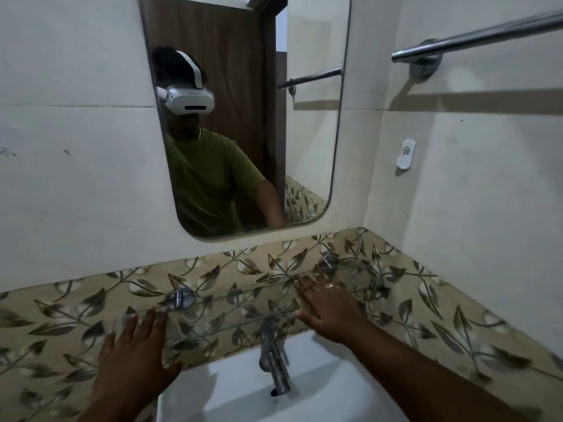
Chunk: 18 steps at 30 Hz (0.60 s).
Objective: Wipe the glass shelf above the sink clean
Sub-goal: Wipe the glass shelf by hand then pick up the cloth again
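We stand at a bathroom sink (335, 388), looking down at both our bare hands, and the wiping step looks to be under way or about to begin, though no cloth shows in either hand. The glass shelf (231, 312) runs across the tiled wall just above the tap (274, 357), below the mirror (243, 117). It is clear and hard to see; its front edge shows as a faint line, and two chrome brackets (179, 298) fix it to the leaf-patterned tile.

Our right hand (326, 306) lies flat and open on the right part of the shelf, palm down, fingers stretched toward the wall, near the right bracket. The skin and the glass there seem to glisten, so we judge the hand may be wet, but we cannot be sure. The forearm reaches in from the lower right, crossing above the sink.

Our left hand (137, 351) is open too, fingers spread, palm facing the wall. Its fingertips are blurred and sit at the shelf's left front edge; we cannot tell whether they touch it.

The next move, as we judge it, calls for a sweep along the glass from one end to the other, with light, even pressure, since the shelf hangs on only two brackets. A cloth would help, and none is in view.
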Each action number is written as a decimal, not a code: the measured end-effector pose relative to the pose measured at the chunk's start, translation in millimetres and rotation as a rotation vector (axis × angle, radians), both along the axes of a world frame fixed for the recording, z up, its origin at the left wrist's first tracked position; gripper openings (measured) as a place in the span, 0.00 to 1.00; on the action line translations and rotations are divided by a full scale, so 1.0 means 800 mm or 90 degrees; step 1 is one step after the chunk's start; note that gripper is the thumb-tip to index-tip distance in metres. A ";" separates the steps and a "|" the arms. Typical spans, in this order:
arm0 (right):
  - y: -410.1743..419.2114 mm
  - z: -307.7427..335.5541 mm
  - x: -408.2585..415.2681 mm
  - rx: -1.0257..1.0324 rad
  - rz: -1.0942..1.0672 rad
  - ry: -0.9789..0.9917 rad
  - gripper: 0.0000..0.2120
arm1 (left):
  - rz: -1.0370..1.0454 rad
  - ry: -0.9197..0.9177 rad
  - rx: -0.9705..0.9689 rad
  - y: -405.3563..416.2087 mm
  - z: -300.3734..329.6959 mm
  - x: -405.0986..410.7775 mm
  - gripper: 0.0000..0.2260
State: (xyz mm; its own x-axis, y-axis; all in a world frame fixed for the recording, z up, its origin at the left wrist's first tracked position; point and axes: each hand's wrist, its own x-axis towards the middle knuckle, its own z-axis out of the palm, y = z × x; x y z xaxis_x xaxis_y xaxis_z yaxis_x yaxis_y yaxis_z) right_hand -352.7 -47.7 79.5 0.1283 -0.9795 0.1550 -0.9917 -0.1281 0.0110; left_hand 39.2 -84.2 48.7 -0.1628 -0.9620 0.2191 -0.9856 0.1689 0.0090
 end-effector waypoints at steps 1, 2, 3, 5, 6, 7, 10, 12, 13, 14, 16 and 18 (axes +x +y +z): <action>0.004 -0.005 -0.010 0.004 0.001 0.013 0.51 | -0.001 0.001 -0.002 0.000 0.001 0.000 0.52; 0.007 -0.007 -0.023 0.000 -0.017 0.034 0.53 | -0.004 0.001 -0.004 0.000 0.001 0.000 0.52; 0.007 -0.010 -0.038 0.006 -0.054 0.060 0.54 | -0.006 0.002 -0.005 0.001 0.002 -0.001 0.52; 0.002 -0.005 -0.063 0.034 -0.143 0.105 0.59 | -0.011 0.010 -0.004 0.001 0.001 -0.002 0.53; -0.002 0.003 -0.070 0.054 -0.182 0.112 0.60 | -0.016 0.012 -0.003 0.001 0.001 -0.002 0.53; -0.008 0.012 -0.073 0.074 -0.213 0.109 0.60 | -0.019 0.008 -0.005 0.001 0.001 -0.003 0.53; -0.033 0.035 -0.071 0.120 -0.271 0.062 0.59 | -0.013 -0.008 0.008 0.000 0.002 -0.004 0.52; -0.053 0.035 -0.073 0.147 -0.318 0.012 0.65 | -0.010 -0.019 0.016 -0.001 0.002 -0.005 0.52; -0.064 0.029 -0.075 0.144 -0.344 -0.013 0.67 | -0.012 -0.016 0.014 -0.002 0.002 -0.004 0.53; -0.073 0.022 -0.075 0.131 -0.367 -0.035 0.69 | -0.015 -0.014 0.010 -0.003 0.002 -0.002 0.53; -0.079 0.011 -0.073 0.110 -0.393 -0.066 0.69 | -0.016 -0.018 0.005 -0.004 -0.002 0.001 0.52; -0.069 0.010 -0.060 0.096 -0.377 -0.075 0.67 | -0.014 -0.023 0.002 -0.006 -0.006 0.005 0.51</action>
